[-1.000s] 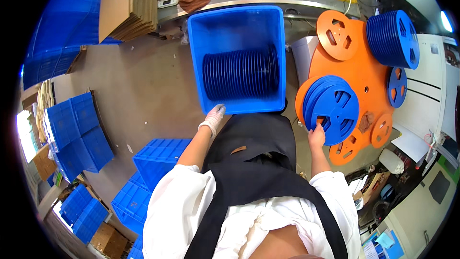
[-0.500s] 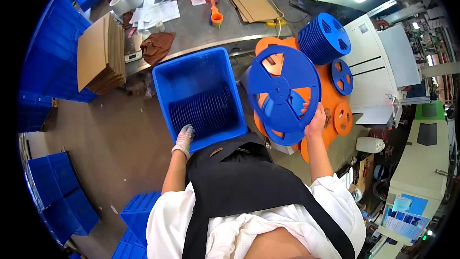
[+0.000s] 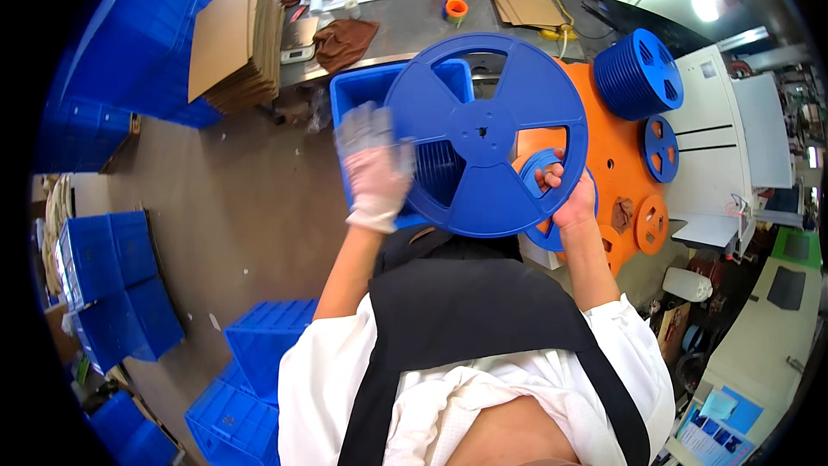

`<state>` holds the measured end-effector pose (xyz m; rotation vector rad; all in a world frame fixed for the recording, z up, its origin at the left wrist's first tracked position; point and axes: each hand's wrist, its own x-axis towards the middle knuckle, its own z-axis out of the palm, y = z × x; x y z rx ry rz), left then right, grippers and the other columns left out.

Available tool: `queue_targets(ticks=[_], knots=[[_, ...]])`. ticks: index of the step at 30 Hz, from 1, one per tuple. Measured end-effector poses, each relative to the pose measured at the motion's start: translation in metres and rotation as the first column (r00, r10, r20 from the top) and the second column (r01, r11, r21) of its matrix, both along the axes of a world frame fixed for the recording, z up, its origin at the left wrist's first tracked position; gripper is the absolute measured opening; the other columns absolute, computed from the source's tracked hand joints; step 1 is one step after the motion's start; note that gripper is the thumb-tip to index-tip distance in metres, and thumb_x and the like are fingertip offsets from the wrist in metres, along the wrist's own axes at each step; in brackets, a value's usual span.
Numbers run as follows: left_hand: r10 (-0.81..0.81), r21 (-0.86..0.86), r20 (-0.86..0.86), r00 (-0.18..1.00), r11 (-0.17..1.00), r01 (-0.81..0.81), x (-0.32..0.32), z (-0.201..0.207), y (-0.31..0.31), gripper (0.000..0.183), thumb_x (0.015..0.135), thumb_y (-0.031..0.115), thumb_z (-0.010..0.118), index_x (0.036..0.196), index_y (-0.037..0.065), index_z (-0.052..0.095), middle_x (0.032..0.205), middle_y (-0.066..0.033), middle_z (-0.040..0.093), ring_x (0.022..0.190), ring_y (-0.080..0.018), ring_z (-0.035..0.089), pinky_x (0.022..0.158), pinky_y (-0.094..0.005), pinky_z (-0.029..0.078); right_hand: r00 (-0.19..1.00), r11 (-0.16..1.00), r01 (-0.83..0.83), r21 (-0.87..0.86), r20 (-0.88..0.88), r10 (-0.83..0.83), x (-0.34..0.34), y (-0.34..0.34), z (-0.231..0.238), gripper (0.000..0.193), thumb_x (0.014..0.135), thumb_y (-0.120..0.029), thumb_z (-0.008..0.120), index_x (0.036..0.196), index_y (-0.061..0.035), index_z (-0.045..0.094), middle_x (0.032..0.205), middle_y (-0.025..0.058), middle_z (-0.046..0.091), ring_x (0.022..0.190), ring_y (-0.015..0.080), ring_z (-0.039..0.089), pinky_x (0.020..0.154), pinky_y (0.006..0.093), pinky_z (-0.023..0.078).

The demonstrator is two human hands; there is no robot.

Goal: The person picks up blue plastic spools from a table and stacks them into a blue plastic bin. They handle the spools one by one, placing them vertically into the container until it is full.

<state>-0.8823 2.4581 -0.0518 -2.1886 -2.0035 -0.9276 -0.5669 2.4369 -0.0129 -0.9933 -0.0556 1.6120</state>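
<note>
A large blue plastic reel (image 3: 487, 190) is held up in front of me, its round face with cut-out windows turned toward me. My bare right hand (image 3: 571, 194) grips its right rim, fingers curled through a window. My left hand (image 3: 376, 160), in a pale glove and slightly blurred, is raised at the reel's left edge with its fingers stretched out; whether it touches the rim I cannot tell. Behind the reel stands a blue bin (image 3: 345, 91), partly hidden, with a row of dark blue reels (image 3: 438, 168) inside.
An orange table (image 3: 595, 134) at the right bears a stack of blue reels (image 3: 634, 78), a single blue reel (image 3: 661, 148) and an orange reel (image 3: 651, 224). A metal bench (image 3: 405, 22) runs behind, cardboard sheets (image 3: 231, 47) at its left. Blue crates (image 3: 233, 414) stand low left.
The reel has come left and nearer, now covering much of the bin. My left hand has risen from the bin's near edge to the reel's left side. The view has shifted.
</note>
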Motion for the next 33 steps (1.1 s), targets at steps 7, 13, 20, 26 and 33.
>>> queue_targets(ticks=[7, 13, 20, 26, 33], knots=[[-0.543, -0.096, 0.053, 0.838, 0.832, 0.546, 0.096, 0.031, -0.003, 0.073, 0.081, 0.043, 0.064, 0.139, 0.004, 0.046, 0.148, -0.0177, 0.041, 0.140, -0.0348, 0.034, 0.118, -0.0505, 0.018, 0.996, 0.994, -0.086, -0.065, 0.005, 0.087, -0.030, -0.009, -0.010, 0.030, 0.100, -0.028, 0.040, 0.111, -0.0063, 0.057, 0.068, 0.0046, 0.058, 0.057, 0.0174, 0.054, 0.066, 0.0349, 0.050], [0.077, -0.348, -0.080, 0.994, 0.932, -0.101, -0.018, -0.060, 0.019, 0.064, 0.096, 0.042, 0.048, 0.147, 0.006, 0.037, 0.152, -0.0219, 0.034, 0.141, -0.0420, 0.029, 0.117, -0.0525, 0.018, 0.997, 0.996, 0.075, -0.041, 0.020, -0.074, -0.007, -0.006, 0.001, 0.028, 0.101, -0.027, 0.041, 0.107, -0.0051, 0.057, 0.066, 0.0039, 0.054, 0.057, 0.0170, 0.053, 0.068, 0.0358, 0.051], [0.099, 0.050, 0.224, 0.969, 0.992, -0.113, -0.009, -0.037, 0.010, 0.052, 0.089, 0.031, 0.062, 0.131, 0.002, 0.054, 0.131, -0.0270, 0.053, 0.125, -0.0452, 0.046, 0.106, -0.0535, 0.035, 0.980, 0.978, 0.199, 0.063, 0.004, -0.199, -0.020, 0.008, -0.001, 0.031, 0.103, -0.030, 0.040, 0.110, -0.0044, 0.057, 0.070, 0.0041, 0.053, 0.060, 0.0168, 0.054, 0.078, 0.0358, 0.051], [0.067, -0.197, 0.946, 0.317, 0.895, 0.400, 0.050, -0.042, 0.025, 0.067, 0.090, 0.039, 0.066, 0.143, 0.006, 0.041, 0.123, -0.0202, 0.058, 0.114, -0.0326, 0.055, 0.101, -0.0465, 0.043, 0.914, 0.823, -0.285, 0.491, 0.399, 0.078, -0.137, -0.007, 0.023, 0.048, 0.103, -0.041, 0.044, 0.126, 0.0003, 0.051, 0.100, 0.0136, 0.065, 0.096, 0.0228, 0.065, 0.097, 0.0387, 0.045], [0.466, 0.552, 0.151, -0.872, 0.692, 0.465, 0.013, -0.031, -0.001, 0.070, 0.088, 0.044, 0.062, 0.141, 0.003, 0.041, 0.136, -0.0205, 0.046, 0.117, -0.0330, 0.055, 0.111, -0.0444, 0.039, 0.196, 0.571, -0.756, 0.321, 0.942, -0.271, -0.107, 0.011, 0.028, 0.065, 0.098, -0.051, 0.047, 0.141, -0.0028, 0.047, 0.152, 0.0194, 0.035, 0.142, 0.0340, 0.032, 0.115, 0.0431, 0.026]])
